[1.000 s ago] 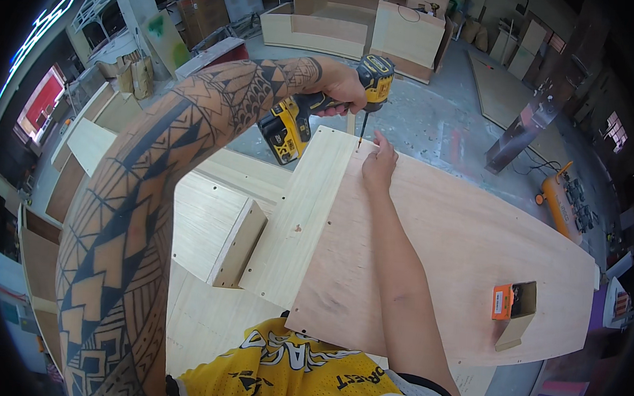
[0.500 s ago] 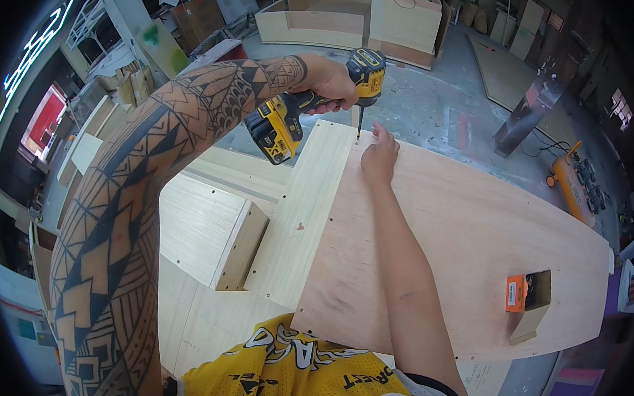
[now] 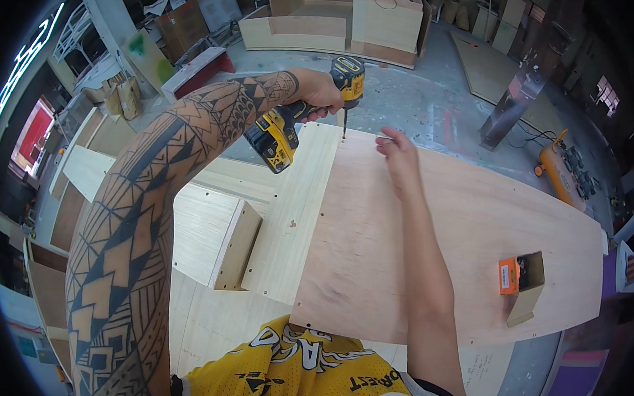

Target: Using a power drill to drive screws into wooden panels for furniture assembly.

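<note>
My left hand (image 3: 321, 94) is wrapped round the grip of a yellow and black cordless drill (image 3: 350, 76). Its battery end hangs toward me, and its bit (image 3: 345, 122) points straight down at the far left corner of a reddish plywood panel (image 3: 379, 244). Whether a screw sits under the tip is too small to tell. To the right of the bit, my right hand (image 3: 401, 159) hovers by the panel's far edge, fingers apart and holding nothing. A pale wooden board (image 3: 287, 221) with screw heads along its edges borders the panel on the left.
An opened orange box (image 3: 519, 277) with dark contents lies on the panel's right part. A pale wooden block (image 3: 218, 239) rises left of the board. Beyond stand a metal post (image 3: 516, 101), an orange air compressor (image 3: 563, 171) and wooden cabinets (image 3: 387, 22).
My right hand has drawn back from the bit to the right, its fingers loosening. The drill stays upright over the same corner. The whole view has shifted slightly.
</note>
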Action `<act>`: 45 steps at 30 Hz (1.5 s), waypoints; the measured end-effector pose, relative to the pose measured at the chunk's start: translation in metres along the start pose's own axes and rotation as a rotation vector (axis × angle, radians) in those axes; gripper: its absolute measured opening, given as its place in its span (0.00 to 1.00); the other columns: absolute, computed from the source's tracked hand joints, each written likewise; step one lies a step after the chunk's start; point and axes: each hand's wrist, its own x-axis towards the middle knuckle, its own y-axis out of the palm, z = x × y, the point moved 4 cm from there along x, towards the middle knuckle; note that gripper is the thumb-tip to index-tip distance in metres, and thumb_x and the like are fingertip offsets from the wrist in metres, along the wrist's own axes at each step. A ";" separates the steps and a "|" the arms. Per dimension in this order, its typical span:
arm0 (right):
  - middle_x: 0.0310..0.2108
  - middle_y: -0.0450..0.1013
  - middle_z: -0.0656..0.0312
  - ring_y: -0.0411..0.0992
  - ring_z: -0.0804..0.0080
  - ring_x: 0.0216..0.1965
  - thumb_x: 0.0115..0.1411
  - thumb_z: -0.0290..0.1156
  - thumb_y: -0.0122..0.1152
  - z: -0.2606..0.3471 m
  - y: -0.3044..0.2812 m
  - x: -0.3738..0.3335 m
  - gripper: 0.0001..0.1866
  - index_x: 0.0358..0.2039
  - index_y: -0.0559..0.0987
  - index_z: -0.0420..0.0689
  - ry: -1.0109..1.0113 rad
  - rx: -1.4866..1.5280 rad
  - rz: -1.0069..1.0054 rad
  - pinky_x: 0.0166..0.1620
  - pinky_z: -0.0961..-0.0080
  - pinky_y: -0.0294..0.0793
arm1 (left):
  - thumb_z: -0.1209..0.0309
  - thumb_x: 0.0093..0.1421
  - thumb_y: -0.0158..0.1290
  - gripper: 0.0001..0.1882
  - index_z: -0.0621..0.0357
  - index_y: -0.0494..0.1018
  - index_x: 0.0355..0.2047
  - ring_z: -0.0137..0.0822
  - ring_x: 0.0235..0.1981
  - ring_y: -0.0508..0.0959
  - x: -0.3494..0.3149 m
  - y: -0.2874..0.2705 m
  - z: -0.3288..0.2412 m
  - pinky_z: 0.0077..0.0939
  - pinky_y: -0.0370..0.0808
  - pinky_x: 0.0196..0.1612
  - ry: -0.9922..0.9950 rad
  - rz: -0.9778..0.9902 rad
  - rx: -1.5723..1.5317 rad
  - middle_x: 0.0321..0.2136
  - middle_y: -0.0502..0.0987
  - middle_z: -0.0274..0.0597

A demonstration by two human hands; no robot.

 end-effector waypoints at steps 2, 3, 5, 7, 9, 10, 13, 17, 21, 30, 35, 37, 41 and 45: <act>0.48 0.80 0.59 0.76 0.71 0.50 0.71 0.30 0.55 0.044 -0.055 -0.048 0.18 0.59 0.78 0.38 -0.204 -0.136 -0.013 0.56 0.73 0.72 | 0.66 0.60 0.57 0.08 0.59 0.76 0.30 0.29 0.17 0.73 0.001 0.003 0.003 0.30 0.74 0.20 0.006 -0.013 -0.058 0.20 0.74 0.35; 0.47 0.81 0.60 0.75 0.72 0.50 0.72 0.33 0.57 0.071 -0.088 -0.075 0.18 0.57 0.79 0.38 -0.405 -0.233 0.005 0.56 0.74 0.72 | 0.66 0.61 0.57 0.09 0.59 0.76 0.30 0.30 0.17 0.74 0.001 0.004 0.003 0.30 0.74 0.20 0.017 -0.015 -0.054 0.20 0.74 0.36; 0.51 0.80 0.60 0.75 0.72 0.53 0.73 0.36 0.57 0.109 -0.165 -0.130 0.18 0.56 0.81 0.39 -0.500 -0.523 -0.150 0.59 0.74 0.71 | 0.66 0.61 0.57 0.09 0.60 0.76 0.30 0.30 0.17 0.74 -0.003 0.009 0.007 0.30 0.74 0.21 0.043 -0.015 -0.061 0.20 0.74 0.36; 0.51 0.80 0.54 0.77 0.64 0.53 0.72 0.37 0.56 0.128 -0.252 -0.168 0.18 0.54 0.81 0.38 -0.328 -0.737 -0.517 0.58 0.68 0.72 | 0.66 0.60 0.58 0.10 0.61 0.76 0.30 0.32 0.17 0.75 -0.012 0.009 0.005 0.31 0.75 0.21 0.062 -0.050 -0.118 0.20 0.74 0.38; 0.46 0.81 0.48 0.79 0.54 0.50 0.71 0.37 0.56 0.130 -0.333 -0.198 0.16 0.48 0.83 0.37 -0.080 -1.035 -0.720 0.55 0.62 0.75 | 0.66 0.60 0.59 0.10 0.62 0.76 0.30 0.32 0.18 0.76 -0.028 0.013 0.005 0.31 0.75 0.21 0.106 -0.065 -0.185 0.19 0.75 0.39; 0.43 0.82 0.46 0.80 0.49 0.48 0.70 0.37 0.56 0.125 -0.369 -0.209 0.16 0.44 0.83 0.38 0.154 -1.213 -0.762 0.53 0.59 0.76 | 0.66 0.59 0.60 0.11 0.63 0.77 0.30 0.33 0.18 0.76 -0.039 0.013 0.005 0.32 0.75 0.21 0.134 -0.087 -0.249 0.19 0.75 0.39; 0.40 0.81 0.41 0.79 0.41 0.44 0.67 0.35 0.59 0.100 -0.427 -0.229 0.13 0.38 0.83 0.37 0.196 -1.382 -0.668 0.48 0.53 0.78 | 0.67 0.59 0.61 0.10 0.63 0.77 0.29 0.32 0.18 0.76 -0.068 0.012 0.003 0.30 0.75 0.21 0.155 -0.121 -0.330 0.20 0.75 0.39; 0.41 0.82 0.45 0.81 0.44 0.45 0.61 0.32 0.65 0.065 -0.440 -0.223 0.10 0.40 0.85 0.41 0.292 -1.581 -0.377 0.49 0.54 0.79 | 0.67 0.59 0.62 0.11 0.63 0.77 0.32 0.29 0.18 0.75 -0.115 0.010 0.020 0.27 0.74 0.20 0.251 -0.154 -0.530 0.21 0.74 0.37; 0.43 0.82 0.43 0.82 0.45 0.46 0.55 0.33 0.68 0.047 -0.439 -0.188 0.14 0.41 0.86 0.40 0.467 -1.598 -0.175 0.49 0.55 0.81 | 0.67 0.60 0.62 0.11 0.63 0.78 0.37 0.26 0.18 0.74 -0.179 0.009 0.046 0.24 0.71 0.20 0.394 -0.230 -0.687 0.22 0.74 0.34; 0.42 0.82 0.43 0.82 0.48 0.45 0.53 0.29 0.69 0.034 -0.439 -0.180 0.11 0.37 0.87 0.41 0.348 -1.515 -0.198 0.48 0.60 0.81 | 0.72 0.60 0.60 0.16 0.68 0.77 0.46 0.24 0.18 0.73 -0.294 0.038 0.127 0.21 0.71 0.27 0.517 -0.335 -0.818 0.22 0.76 0.34; 0.38 0.84 0.47 0.83 0.53 0.42 0.53 0.29 0.68 0.028 -0.455 -0.185 0.07 0.33 0.87 0.42 0.394 -1.463 -0.239 0.46 0.63 0.81 | 0.75 0.59 0.57 0.19 0.72 0.76 0.50 0.26 0.18 0.73 -0.324 0.068 0.173 0.20 0.72 0.25 0.471 -0.478 -0.849 0.23 0.76 0.37; 0.39 0.84 0.47 0.83 0.53 0.41 0.53 0.29 0.68 0.026 -0.457 -0.184 0.07 0.32 0.87 0.42 0.347 -1.494 -0.282 0.45 0.62 0.81 | 0.75 0.58 0.58 0.20 0.72 0.76 0.51 0.26 0.19 0.74 -0.330 0.082 0.186 0.21 0.73 0.25 0.486 -0.485 -0.916 0.27 0.77 0.40; 0.31 0.84 0.52 0.83 0.58 0.36 0.53 0.26 0.68 0.031 -0.456 -0.185 0.04 0.30 0.86 0.41 0.232 -1.604 -0.387 0.40 0.65 0.82 | 0.76 0.58 0.59 0.23 0.71 0.73 0.54 0.26 0.23 0.75 -0.338 0.100 0.210 0.22 0.76 0.26 0.475 -0.523 -1.050 0.41 0.80 0.48; 0.29 0.79 0.65 0.79 0.74 0.32 0.62 0.27 0.66 0.040 -0.484 -0.207 0.05 0.38 0.81 0.43 0.317 -0.468 -0.761 0.40 0.78 0.84 | 0.76 0.59 0.58 0.23 0.71 0.72 0.55 0.25 0.24 0.74 -0.347 0.114 0.232 0.21 0.76 0.25 0.440 -0.559 -1.127 0.45 0.79 0.51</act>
